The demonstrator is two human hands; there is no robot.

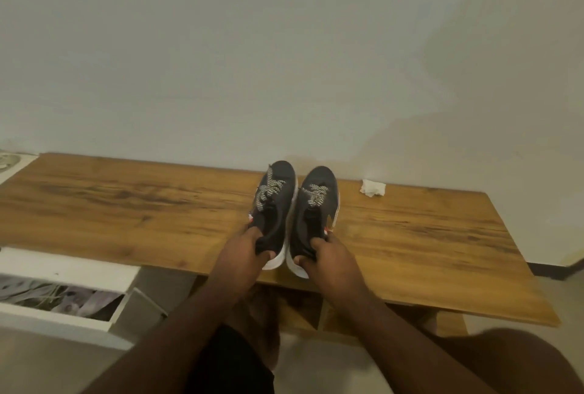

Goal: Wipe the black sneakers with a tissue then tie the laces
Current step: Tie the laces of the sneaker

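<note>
Two black sneakers sit side by side on the wooden bench (126, 204), toes pointing at the wall (284, 46) and heels at the near edge, close to the middle of its length. My left hand (245, 256) is closed around the heel collar of the left sneaker (276, 204), thumb on the inner side and fingers wrapped over the outer; my right hand (328, 259) is clamped the same way on the heel of the right sneaker (317, 204). Both heels jut slightly past the bench's near edge.

One open white drawer (63, 267) shows at the lower left, below the bench's left end. Inside it lies a jumble of soft, pale greyish and lilac things with a thin light cord across them; I cannot tell what they are.

I can read no writing or brand. A pale angular mark runs along the outer side of the right sneaker, but its shape is too blurred to name.

Uppers look like dark knitted fabric, rounded at the toe, on thick white soles, with a small red-orange tab near each collar. The laces (268, 190) are flat, speckled grey and white, and they lie in bunches over each tongue; whether they are knotted I cannot tell. A crumpled white tissue (373, 187) rests near the bench's far edge, toward the right end, apart from the shoes. The benchtop is a flat rectangular board with an orange-brown grain and dark streaks. The wall behind is plain, pale and matte.
</note>
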